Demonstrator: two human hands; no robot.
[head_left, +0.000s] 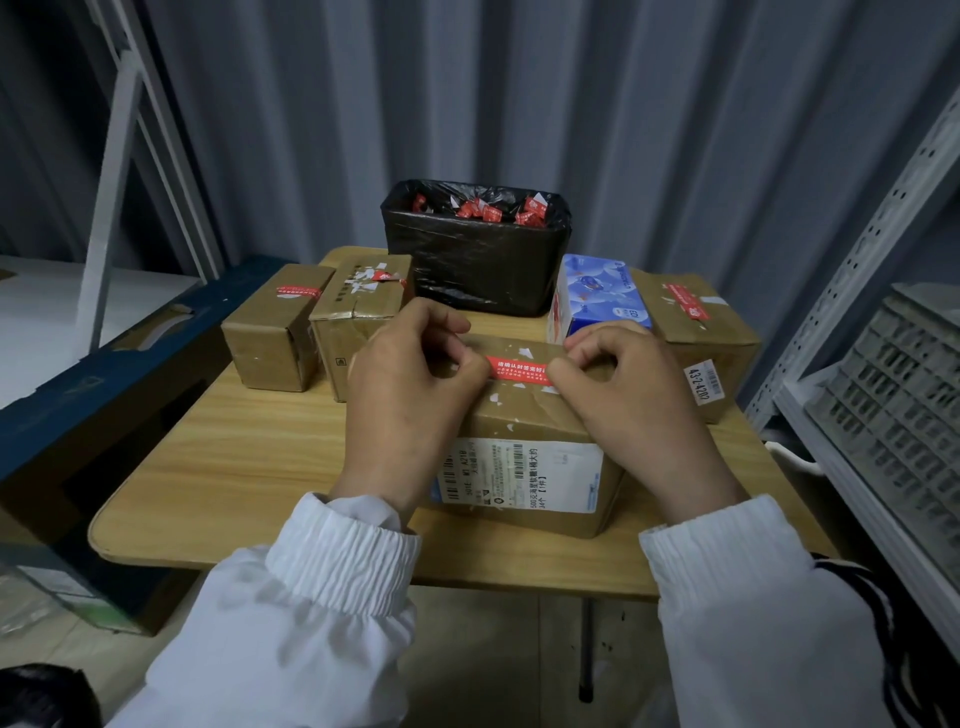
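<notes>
On my feed the bench (208, 457) is filling the middle of the frame, and its wooden top is carrying everything I am tracking. At its far edge, upper centre, a bin (478, 270) lined with a black bag is standing, with red scraps (483, 209) lying in its mouth.

The box (524, 415) is sitting at the centre of the frame on the near half of the bench, its white label (519, 475) facing the camera. The right box (711, 332) is sitting at centre right, just beside it. Two left boxes (275, 332) are standing side by side at centre left. A tissue pack (602, 296) is lying between the bin and the right box.

Both hands are resting on top of the box, with white sleeves (332, 561) coming in from the bottom of the frame. The left hand (410, 384) is covering the box's left end and the right hand (634, 395) its right end.

The red seal (519, 370) is lying flat across the top of the box, running left to right between the two hands. The left grip is curling in, thumb and forefinger pinching the seal's left end. The right grip is doing the same at the seal's right end. I cannot tell whether either end is lifting off the cardboard.
</notes>
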